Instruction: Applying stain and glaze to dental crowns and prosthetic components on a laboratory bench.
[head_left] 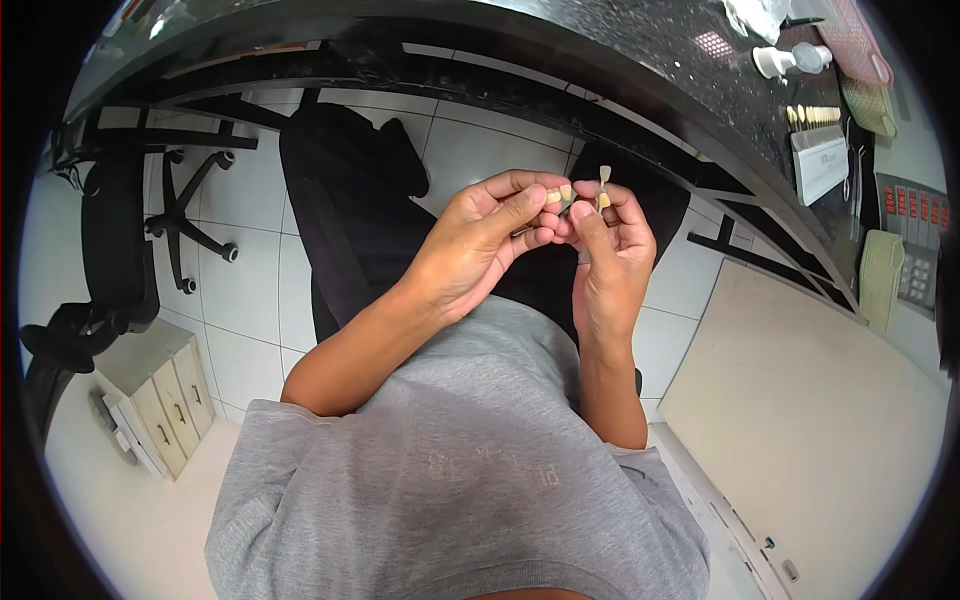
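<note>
On the far left a black chair (pixel 115 225) stands near a low cabinet with drawers (pixel 165 410). Toward the middle, above the lap, the person's left hand (pixel 492 218) holds a narrow pinch: thumb and forefinger close on small yellowish tooth pieces (pixel 555 196), which face up at the fingertips. Just beside it, the fingertips nearly meeting, the right hand (pixel 608 238) grips just as narrowly with thumb and fingers. A pale tooth on a thin stem (pixel 605 174) sticks up from it, and a yellower tooth (pixel 603 200) sits lower, by the thumb. What the dark bit between the hands is, one cannot tell.

For good handling, a light pinch on the edges or stems seems best, leaving the front faces bare and turned to the light. Pieces this small would likely slip if squeezed hard, so keeping both hands close and steady looks wise.

On the right, on the black counter (pixel 740 130), a white holder (pixel 820 172) carries a row of similar teeth (pixel 813 115), with tweezers (pixel 849 165) alongside and a calculator (pixel 912 245) beyond.
</note>
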